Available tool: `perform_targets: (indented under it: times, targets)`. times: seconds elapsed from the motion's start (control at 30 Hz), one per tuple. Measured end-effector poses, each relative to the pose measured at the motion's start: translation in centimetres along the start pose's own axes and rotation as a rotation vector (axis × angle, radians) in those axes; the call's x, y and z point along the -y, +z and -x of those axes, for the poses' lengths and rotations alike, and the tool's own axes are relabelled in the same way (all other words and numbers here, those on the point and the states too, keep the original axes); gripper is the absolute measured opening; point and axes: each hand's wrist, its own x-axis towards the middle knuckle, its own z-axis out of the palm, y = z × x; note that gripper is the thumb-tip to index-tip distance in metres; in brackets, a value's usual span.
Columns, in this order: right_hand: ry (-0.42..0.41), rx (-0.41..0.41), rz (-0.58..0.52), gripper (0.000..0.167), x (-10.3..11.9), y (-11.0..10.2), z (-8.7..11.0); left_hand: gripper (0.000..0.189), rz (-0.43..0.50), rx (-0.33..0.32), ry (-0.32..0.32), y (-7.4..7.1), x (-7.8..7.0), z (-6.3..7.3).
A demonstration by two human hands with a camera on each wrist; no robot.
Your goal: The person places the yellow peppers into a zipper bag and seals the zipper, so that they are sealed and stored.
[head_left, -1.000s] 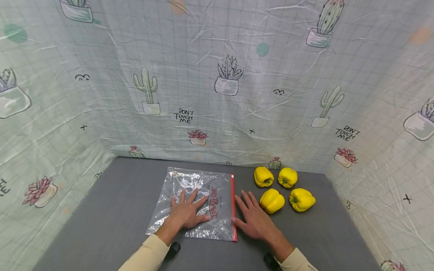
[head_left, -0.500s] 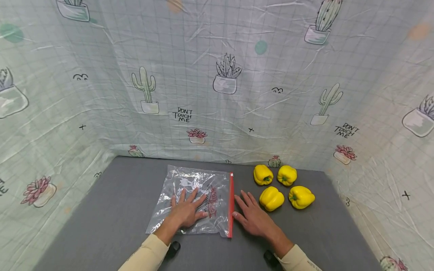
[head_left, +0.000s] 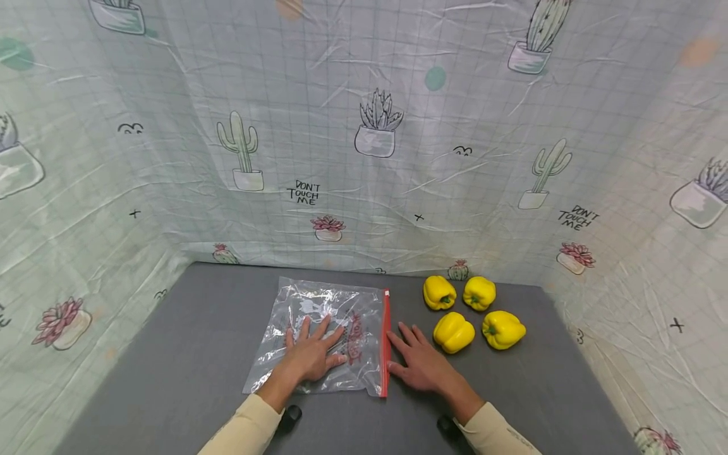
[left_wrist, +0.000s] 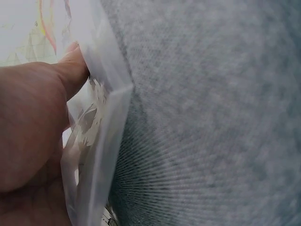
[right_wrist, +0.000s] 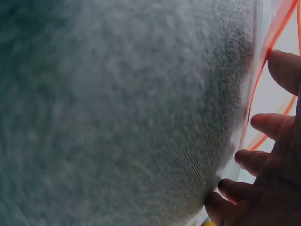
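Note:
A clear plastic zip bag lies flat on the grey table, its red zip edge facing right. On the bag's middle rests my left hand, fingers spread and straight; the left wrist view shows the thumb over the clear plastic. Beside the red edge is my right hand, palm down with straight fingers. In the right wrist view its fingertips are at the red strip. Just beyond that hand sits a yellow bell pepper.
More yellow bell peppers stand at the back right: one pepper at far left of the group, another pepper beside it, and a pepper nearer right. A patterned cloth walls the grey table behind and at the sides.
The red zip edge shifted slightly left and the bag's near right corner has buckled a little. My right hand has moved slightly left, up to the red edge. The left hand stays put.

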Motion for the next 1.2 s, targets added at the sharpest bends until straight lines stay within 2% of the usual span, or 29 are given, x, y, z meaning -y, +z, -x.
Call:
perform_targets:
  times: [0.3,0.63,0.87,1.0,1.2]
  targets:
    - [0.012,0.052,0.062,0.076,0.4,0.1,-0.4,0.072,-0.004,0.021,-0.001,-0.3,0.3,0.0]
    - [0.029,0.067,0.068,0.076,0.8,-0.3,-0.3,0.074,0.069,0.029,0.010,-0.9,1.2,-0.3]
    - [0.022,0.026,0.058,0.075,0.7,-0.2,-0.4,0.067,0.117,0.030,0.026,-0.9,1.3,-0.3]
    - [0.013,0.039,0.072,0.075,0.8,-0.2,-0.5,0.061,0.097,0.041,0.023,-0.8,1.4,0.0]
    - [0.025,0.035,0.107,0.071,1.5,-0.4,-0.5,0.062,0.054,0.038,0.008,-0.6,1.7,0.1]
